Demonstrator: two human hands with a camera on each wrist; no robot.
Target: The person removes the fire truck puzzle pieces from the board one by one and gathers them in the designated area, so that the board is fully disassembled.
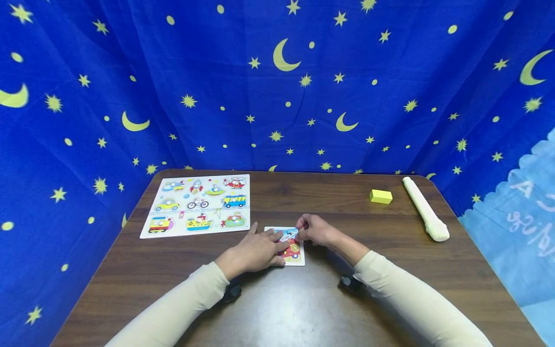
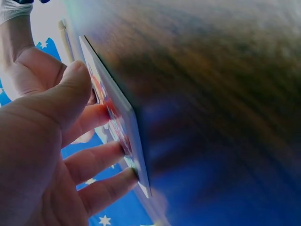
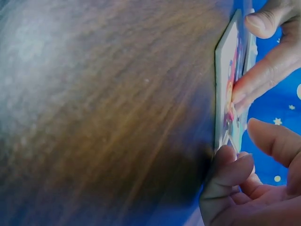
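could send the picture board (image 1: 295, 250) skidding by pushing unevenly, with left hand (image 1: 257, 249) spread on it and right hand (image 1: 316, 230) curled at its edge, grip unclear.

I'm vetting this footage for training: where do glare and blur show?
Head: pale glare on the table below the small picture board; left wrist: table grain blurred, bluish sheen lower down; right wrist: table grain soft and streaky, hazy glare at upper left.
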